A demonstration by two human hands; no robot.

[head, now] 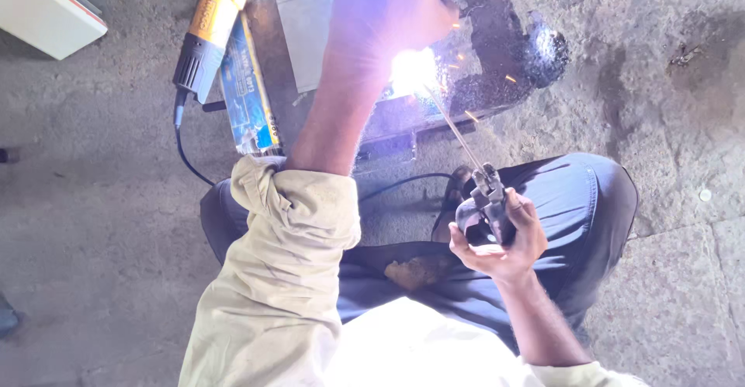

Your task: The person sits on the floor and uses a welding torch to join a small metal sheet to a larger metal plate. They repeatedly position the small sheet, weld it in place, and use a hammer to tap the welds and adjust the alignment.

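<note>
My right hand (500, 239) grips a dark electrode holder (487, 201) with a thin welding rod (454, 127) slanting up and left. The rod's tip burns in a bright white arc (413, 69) on a metal frame (434, 123) lying on the floor, and sparks fly off to the right. My left hand (388, 6) is stretched out over the metal just above the arc, washed out by the glare; I cannot tell what it holds or touches. My rolled beige sleeve (295, 201) covers that arm to the elbow.
An orange and grey angle grinder (206, 30) lies at the upper left with its black cable (186, 154) trailing toward my knee. A blue packet of rods (247, 92) rests beside it. A white box (46, 10) sits in the far left corner. Rough concrete floor (683, 123) surrounds me.
</note>
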